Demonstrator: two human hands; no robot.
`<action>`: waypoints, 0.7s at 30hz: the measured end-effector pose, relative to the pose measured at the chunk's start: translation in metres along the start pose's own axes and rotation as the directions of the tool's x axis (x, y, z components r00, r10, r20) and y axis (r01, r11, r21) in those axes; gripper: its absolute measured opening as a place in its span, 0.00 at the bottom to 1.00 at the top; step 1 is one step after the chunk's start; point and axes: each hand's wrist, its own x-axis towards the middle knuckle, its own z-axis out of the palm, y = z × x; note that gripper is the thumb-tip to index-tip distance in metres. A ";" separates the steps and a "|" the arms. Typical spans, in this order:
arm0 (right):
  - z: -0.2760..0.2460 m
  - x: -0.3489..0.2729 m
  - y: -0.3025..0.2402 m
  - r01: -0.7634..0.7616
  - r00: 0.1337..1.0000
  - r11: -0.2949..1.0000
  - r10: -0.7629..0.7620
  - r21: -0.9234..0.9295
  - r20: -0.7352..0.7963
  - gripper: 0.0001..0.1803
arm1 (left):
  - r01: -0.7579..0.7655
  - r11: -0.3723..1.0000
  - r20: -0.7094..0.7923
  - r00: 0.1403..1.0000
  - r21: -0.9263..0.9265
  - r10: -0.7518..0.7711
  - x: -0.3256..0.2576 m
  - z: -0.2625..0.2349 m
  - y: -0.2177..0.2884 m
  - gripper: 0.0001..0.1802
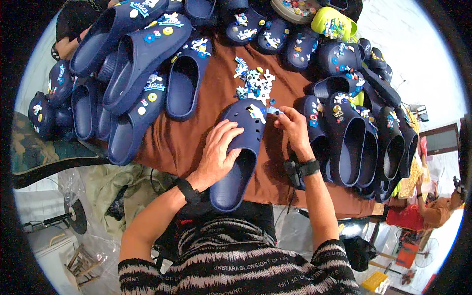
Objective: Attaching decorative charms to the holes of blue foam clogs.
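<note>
A navy blue clog lies in front of me, its holed toe pointing away and a white charm fixed near the toe's right side. My left hand is closed over the clog's upper, fingers across the top and thumb by the opening. Just right of the toe, my right hand pinches a small light-blue and white shoe charm between thumb and fingertips. Past the toe lies a loose pile of white, blue and black charms on the brown cloth.
Navy clogs with charms are heaped at the left, and more clogs crowd the right. A lime green clog and a greyish one stand at the back. Another person sits far right. A fan stands lower left.
</note>
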 end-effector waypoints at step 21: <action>0.041 -0.059 -0.019 0.353 0.935 0.910 -0.347 -0.217 0.068 0.07 | -0.007 1.000 0.008 1.000 0.016 0.007 0.000 -0.002 0.001 0.26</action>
